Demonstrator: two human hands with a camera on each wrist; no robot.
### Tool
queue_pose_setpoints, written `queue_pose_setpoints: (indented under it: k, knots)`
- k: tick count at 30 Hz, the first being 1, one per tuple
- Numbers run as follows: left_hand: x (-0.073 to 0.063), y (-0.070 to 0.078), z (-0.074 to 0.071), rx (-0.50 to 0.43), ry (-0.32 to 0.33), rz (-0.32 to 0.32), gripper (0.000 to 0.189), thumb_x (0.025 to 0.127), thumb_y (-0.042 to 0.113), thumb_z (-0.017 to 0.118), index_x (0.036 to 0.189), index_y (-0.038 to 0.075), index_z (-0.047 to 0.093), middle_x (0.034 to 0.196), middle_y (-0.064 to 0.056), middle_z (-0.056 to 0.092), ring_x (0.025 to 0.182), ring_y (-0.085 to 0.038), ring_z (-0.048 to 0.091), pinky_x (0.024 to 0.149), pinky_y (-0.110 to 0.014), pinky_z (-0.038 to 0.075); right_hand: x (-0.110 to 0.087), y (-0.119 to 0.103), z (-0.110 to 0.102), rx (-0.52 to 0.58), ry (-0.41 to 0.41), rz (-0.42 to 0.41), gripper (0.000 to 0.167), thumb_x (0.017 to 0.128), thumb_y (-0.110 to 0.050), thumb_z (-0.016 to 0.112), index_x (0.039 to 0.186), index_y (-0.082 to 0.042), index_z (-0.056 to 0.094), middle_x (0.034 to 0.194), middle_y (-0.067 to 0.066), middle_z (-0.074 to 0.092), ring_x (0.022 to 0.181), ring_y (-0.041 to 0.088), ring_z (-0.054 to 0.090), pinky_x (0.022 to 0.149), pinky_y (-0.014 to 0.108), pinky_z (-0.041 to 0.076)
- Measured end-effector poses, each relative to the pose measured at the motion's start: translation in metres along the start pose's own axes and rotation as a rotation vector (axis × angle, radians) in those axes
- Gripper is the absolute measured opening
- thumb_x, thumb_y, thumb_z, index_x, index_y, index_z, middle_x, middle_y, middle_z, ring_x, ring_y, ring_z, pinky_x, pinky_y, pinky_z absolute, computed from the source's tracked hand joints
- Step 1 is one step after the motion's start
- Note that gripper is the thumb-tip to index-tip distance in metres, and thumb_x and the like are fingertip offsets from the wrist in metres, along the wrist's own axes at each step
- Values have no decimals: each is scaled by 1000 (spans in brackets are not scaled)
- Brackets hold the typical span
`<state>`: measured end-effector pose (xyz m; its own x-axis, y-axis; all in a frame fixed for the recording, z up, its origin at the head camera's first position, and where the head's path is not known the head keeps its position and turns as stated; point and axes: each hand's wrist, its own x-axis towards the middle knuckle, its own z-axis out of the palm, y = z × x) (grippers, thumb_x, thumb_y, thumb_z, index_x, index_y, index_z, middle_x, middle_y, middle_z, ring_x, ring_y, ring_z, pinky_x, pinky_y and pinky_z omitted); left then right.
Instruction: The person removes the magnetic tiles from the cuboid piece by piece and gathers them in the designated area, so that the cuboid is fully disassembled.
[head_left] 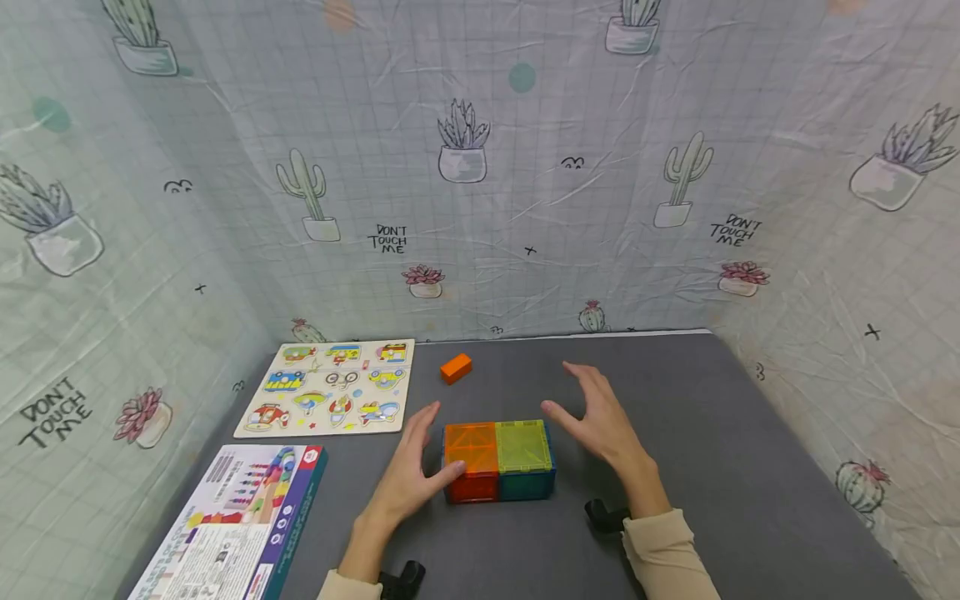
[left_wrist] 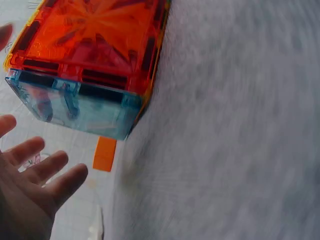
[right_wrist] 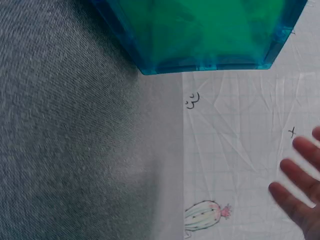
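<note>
One translucent tile box (head_left: 501,461) lies on the bench (head_left: 750,467), its long axis running crosswise between our left hand (head_left: 408,473), which is nearer, and our right hand (head_left: 602,418); both have fingers spread, gripping nothing, though we cannot tell whether the left touches it.

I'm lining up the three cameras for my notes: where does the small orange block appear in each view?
Head: orange block just left of centre, below mid-height, above the tile box in the picture.
Left wrist: orange block left of centre, below mid-height, just under the box's blue end.
Right wrist: not in it.
Shared landmark: the translucent tile box, in all three views.
</note>
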<state>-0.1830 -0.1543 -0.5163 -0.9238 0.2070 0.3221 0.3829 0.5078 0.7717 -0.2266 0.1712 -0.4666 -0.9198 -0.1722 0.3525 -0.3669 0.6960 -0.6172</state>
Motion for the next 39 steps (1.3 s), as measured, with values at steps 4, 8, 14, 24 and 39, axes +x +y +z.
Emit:
queue_pose_setpoints:
  k: [4,8,14,24,39]
  knots:
    - [-1,-4,5,-51,-24,11,92,82,41,79,157,33,27,159,-6,36,143,-30,42,110,-53,42,2,3,5,34,89,-129,23,97,-26,65,114,-10,64,116,7,59,111,28,53,93,48,47]
    - [-2,-6,7,-68,-39,2,93,82,42,79,157,35,26,158,-4,40,144,-25,42,111,-50,43,4,5,8,49,145,-207,9,97,-12,65,89,-12,60,93,1,56,89,25,52,76,34,43]
    - [-5,-8,13,-77,-49,-24,93,80,43,80,156,35,29,155,-7,45,141,-24,45,110,-52,44,1,7,9,75,87,-175,12,93,-22,72,89,-16,62,91,-2,61,85,17,55,74,34,48]
    - [-7,-12,19,-138,-75,-115,91,79,39,82,155,22,34,151,-3,46,127,-27,55,109,-57,44,-3,6,11,117,-141,-174,47,84,-36,80,125,-18,64,116,-1,64,102,17,59,90,44,53]
    - [-7,-13,21,-197,-91,-110,89,82,36,79,155,24,30,150,-4,44,130,-23,49,110,-54,43,-6,-4,8,138,-406,-111,73,73,-49,86,134,-17,60,126,0,59,110,18,53,94,41,51]
